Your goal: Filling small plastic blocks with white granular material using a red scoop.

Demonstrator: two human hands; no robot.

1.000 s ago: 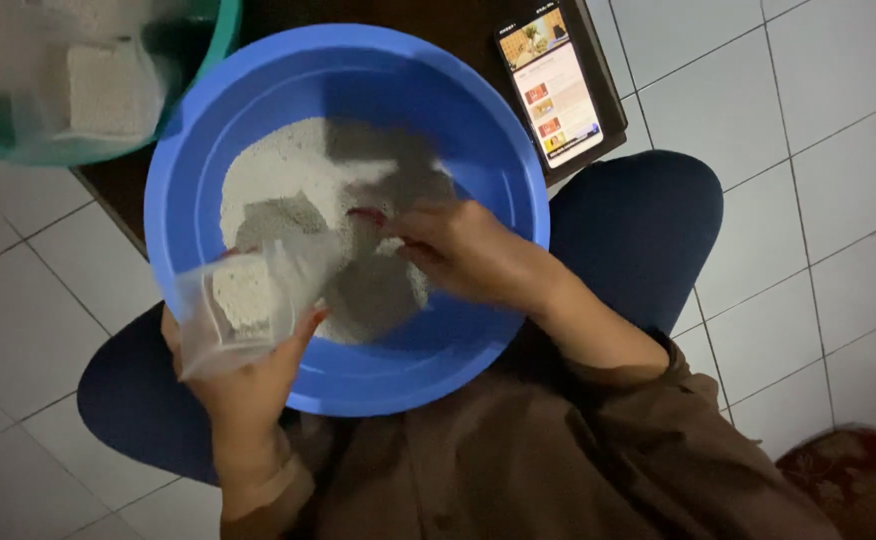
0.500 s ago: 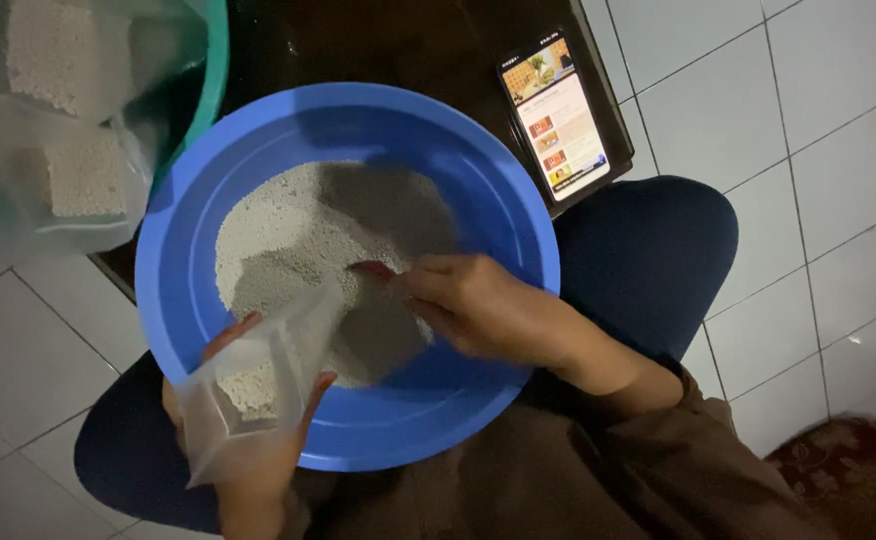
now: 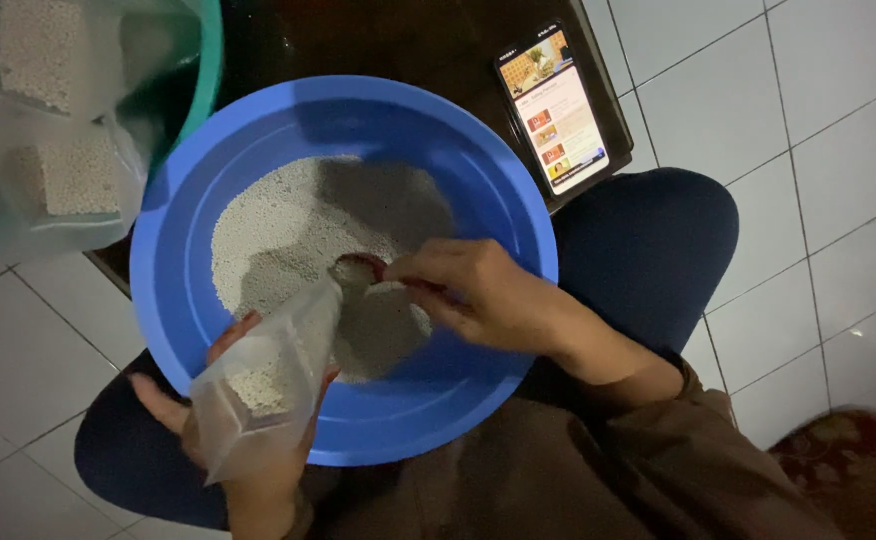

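A big blue basin (image 3: 498, 180) rests on my lap and holds a heap of small white granules (image 3: 278, 225). My left hand (image 3: 183, 410) grips a small clear plastic bag (image 3: 273, 385) with a little of the granules in its bottom, its mouth tilted up over the basin. My right hand (image 3: 483, 295) holds a small red scoop (image 3: 358, 268) filled with granules right at the bag's mouth.
A green basin (image 3: 203, 70) at the top left holds filled clear bags of the same granules (image 3: 68, 175). A phone (image 3: 556, 108) with a lit screen lies on a dark low table (image 3: 398, 40) behind the blue basin. White floor tiles surround me.
The view has shifted so the blue basin sits lower in frame. My left hand has lowered the bag toward the basin's near edge, and my right hand has brought the scoop to the bag's mouth.
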